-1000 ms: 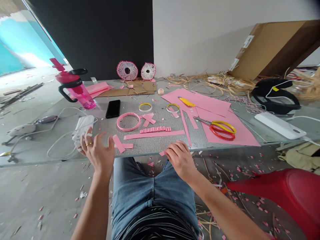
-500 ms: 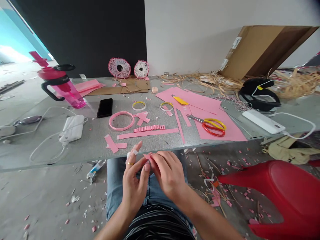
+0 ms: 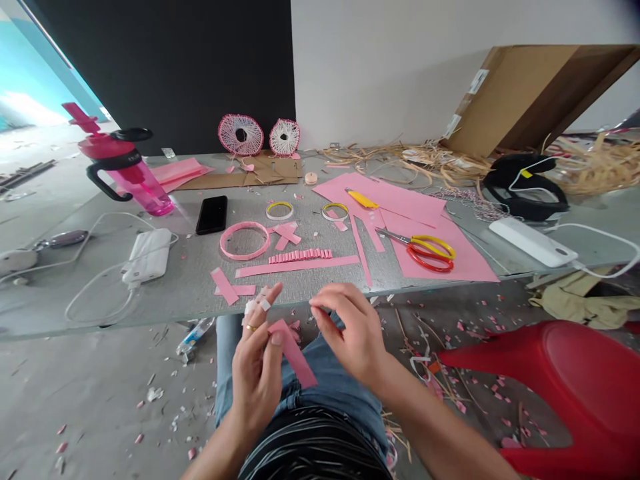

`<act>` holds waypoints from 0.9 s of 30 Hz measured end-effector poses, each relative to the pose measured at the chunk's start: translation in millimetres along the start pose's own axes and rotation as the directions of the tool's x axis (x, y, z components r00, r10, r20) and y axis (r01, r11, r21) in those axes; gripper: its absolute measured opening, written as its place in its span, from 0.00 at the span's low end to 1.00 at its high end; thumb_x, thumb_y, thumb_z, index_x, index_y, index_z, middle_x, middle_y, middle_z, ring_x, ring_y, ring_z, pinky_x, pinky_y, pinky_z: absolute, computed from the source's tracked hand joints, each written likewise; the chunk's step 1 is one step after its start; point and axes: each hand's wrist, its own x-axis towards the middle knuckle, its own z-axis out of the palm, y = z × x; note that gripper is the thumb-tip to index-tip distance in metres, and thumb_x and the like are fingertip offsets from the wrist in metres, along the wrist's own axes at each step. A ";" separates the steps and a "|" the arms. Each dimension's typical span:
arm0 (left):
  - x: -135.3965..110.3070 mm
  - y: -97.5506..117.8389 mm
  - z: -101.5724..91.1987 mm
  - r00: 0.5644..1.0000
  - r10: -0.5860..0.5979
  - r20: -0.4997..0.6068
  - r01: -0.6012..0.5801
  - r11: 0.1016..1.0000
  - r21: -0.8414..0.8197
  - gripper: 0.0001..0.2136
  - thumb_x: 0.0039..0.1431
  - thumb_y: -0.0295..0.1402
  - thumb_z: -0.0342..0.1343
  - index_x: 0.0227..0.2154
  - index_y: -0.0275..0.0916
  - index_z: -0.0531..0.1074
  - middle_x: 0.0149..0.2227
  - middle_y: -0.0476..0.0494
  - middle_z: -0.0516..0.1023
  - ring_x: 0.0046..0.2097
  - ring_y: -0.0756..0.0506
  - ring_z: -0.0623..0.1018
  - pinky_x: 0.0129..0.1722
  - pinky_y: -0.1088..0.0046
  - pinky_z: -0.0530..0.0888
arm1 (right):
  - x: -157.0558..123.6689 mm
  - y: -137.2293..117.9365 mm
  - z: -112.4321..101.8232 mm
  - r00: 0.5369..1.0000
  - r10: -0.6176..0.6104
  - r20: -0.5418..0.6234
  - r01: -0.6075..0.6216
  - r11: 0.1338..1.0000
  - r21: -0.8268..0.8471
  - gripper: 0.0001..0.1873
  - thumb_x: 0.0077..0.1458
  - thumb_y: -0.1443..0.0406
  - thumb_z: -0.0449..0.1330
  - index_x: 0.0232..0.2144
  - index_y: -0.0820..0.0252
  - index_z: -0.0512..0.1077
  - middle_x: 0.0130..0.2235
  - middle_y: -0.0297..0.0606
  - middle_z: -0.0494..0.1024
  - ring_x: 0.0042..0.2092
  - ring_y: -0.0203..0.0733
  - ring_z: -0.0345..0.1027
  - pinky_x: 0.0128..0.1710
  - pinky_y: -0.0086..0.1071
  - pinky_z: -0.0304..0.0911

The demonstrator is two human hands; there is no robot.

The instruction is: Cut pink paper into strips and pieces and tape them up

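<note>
A pink bottle (image 3: pixel 145 188) sits at the left of the table (image 3: pixel 193 267), its contents hard to make out; the cardboard box (image 3: pixel 520 93) leans at the back, its right end cut off. Above the lap (image 3: pixel 345 383), the left hand (image 3: pixel 257 363) pinches a pink paper strip (image 3: pixel 297 360), partly covered by the thumb. The right hand (image 3: pixel 353 330), loosely open with curled fingers, is apart from it.

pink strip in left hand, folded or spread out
Spread out: the pink strip extends flat beyond the left hand; its gripped end is partly hidden.
</note>
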 end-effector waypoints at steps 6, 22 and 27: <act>-9.8 -4.1 1.0 0.983 0.110 0.145 -0.119 0.991 0.054 0.14 0.67 0.26 0.46 0.30 0.41 0.75 0.64 0.44 0.70 0.67 0.40 0.66 0.68 0.55 0.61 | 12.5 12.0 -2.2 0.961 -0.128 0.245 0.128 0.992 0.015 0.05 0.67 0.68 0.56 0.41 0.60 0.72 0.42 0.42 0.78 0.43 0.43 0.69 0.45 0.37 0.67; -13.0 2.7 6.9 0.912 0.284 0.297 -0.378 0.863 0.335 0.09 0.57 0.21 0.51 0.29 0.39 0.73 0.73 0.41 0.49 0.72 0.30 0.52 0.64 0.31 0.53 | -5.3 -2.7 16.2 0.672 0.548 0.497 -0.735 0.417 0.534 0.09 0.56 0.60 0.61 0.32 0.61 0.74 0.28 0.32 0.75 0.29 0.33 0.65 0.29 0.28 0.62; -12.5 -2.1 7.4 0.891 0.336 0.307 -0.438 0.815 0.380 0.07 0.54 0.22 0.54 0.28 0.40 0.74 0.74 0.44 0.48 0.72 0.28 0.52 0.65 0.31 0.51 | -4.0 -7.6 15.0 0.637 0.569 0.520 -0.762 0.368 0.532 0.10 0.55 0.59 0.62 0.29 0.59 0.71 0.26 0.31 0.70 0.27 0.32 0.60 0.24 0.26 0.59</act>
